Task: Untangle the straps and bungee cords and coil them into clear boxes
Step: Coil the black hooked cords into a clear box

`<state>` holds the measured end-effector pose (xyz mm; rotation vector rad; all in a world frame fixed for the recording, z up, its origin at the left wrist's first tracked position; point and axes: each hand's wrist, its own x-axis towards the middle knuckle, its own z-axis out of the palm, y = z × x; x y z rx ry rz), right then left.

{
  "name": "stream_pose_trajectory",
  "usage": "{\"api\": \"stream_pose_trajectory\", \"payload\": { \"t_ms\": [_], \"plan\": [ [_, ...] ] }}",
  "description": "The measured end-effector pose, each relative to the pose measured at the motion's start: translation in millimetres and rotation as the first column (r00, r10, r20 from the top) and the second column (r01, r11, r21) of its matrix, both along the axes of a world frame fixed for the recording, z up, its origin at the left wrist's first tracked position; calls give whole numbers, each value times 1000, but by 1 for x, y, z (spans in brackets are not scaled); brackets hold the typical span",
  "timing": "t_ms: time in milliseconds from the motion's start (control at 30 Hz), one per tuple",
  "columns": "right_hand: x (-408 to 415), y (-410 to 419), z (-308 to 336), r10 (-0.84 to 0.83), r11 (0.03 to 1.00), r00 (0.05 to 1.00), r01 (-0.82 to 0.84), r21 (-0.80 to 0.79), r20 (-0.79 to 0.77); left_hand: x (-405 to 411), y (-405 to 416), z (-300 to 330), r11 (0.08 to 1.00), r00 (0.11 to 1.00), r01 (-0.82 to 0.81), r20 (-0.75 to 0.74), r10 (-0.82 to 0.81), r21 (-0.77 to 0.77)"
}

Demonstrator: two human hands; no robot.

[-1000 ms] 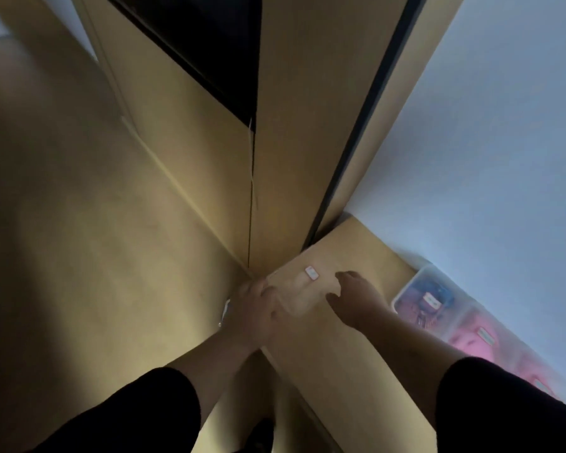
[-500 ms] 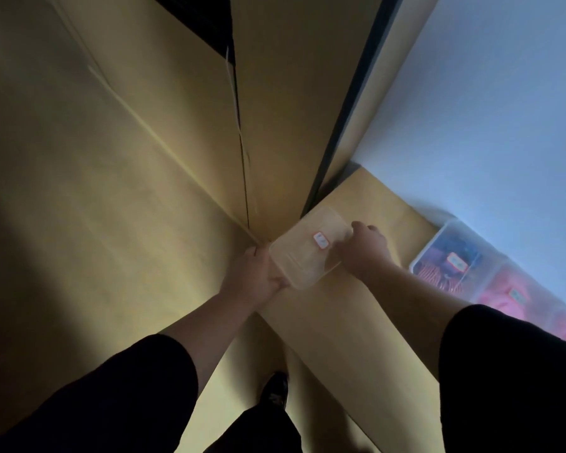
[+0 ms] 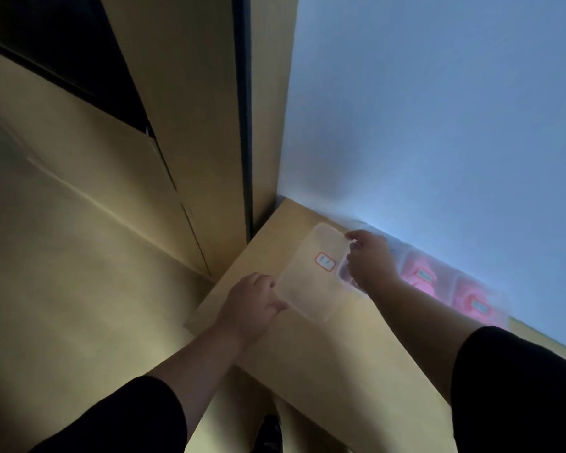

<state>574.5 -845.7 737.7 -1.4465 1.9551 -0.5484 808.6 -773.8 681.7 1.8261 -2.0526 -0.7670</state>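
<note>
- A dim room: a tan wooden shelf top (image 3: 324,364) runs along a pale wall (image 3: 438,125), and tall wooden cabinet panels (image 3: 190,125) rise at its far left corner.
- Nearest the camera, two forearms in black sleeves (image 3: 118,416) reach forward over the shelf top's near edge.
- The left hand (image 3: 252,305) grips the near left corner of a clear box lid (image 3: 311,273) — fingers curled under the rim, thumb lying along the edge.
- The lid is translucent, with a small red-bordered label (image 3: 325,260) near its middle; it is tilted, held over the shelf top toward its far left corner.
- The right hand (image 3: 370,259) pinches the lid's far right edge, fingers bent and clamped on the rim.
- Beyond the right hand, a row of clear boxes (image 3: 455,289) sits along the shelf top's far edge against the wall — pink coiled contents show through, too blurred to tell straps from cords.
</note>
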Motion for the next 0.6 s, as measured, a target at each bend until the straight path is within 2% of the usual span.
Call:
{"api": "stream_pose_trajectory", "payload": {
  "t_ms": [100, 300, 600],
  "plan": [
    [-51, 21, 22, -141, 986, 990, 139, -94, -21, -40, -4, 25, 976, 976, 211, 62, -207, -59],
    [-133, 73, 55, -287, 951, 954, 272, -147, -90, -117, 6, 61, 856, 863, 498, 168, -476, -136],
    [-240, 159, 73, -417, 906, 901, 400, -138, -124, -224, 62, 77, 722, 761, 649, 187, -622, -240]
  ]
}}
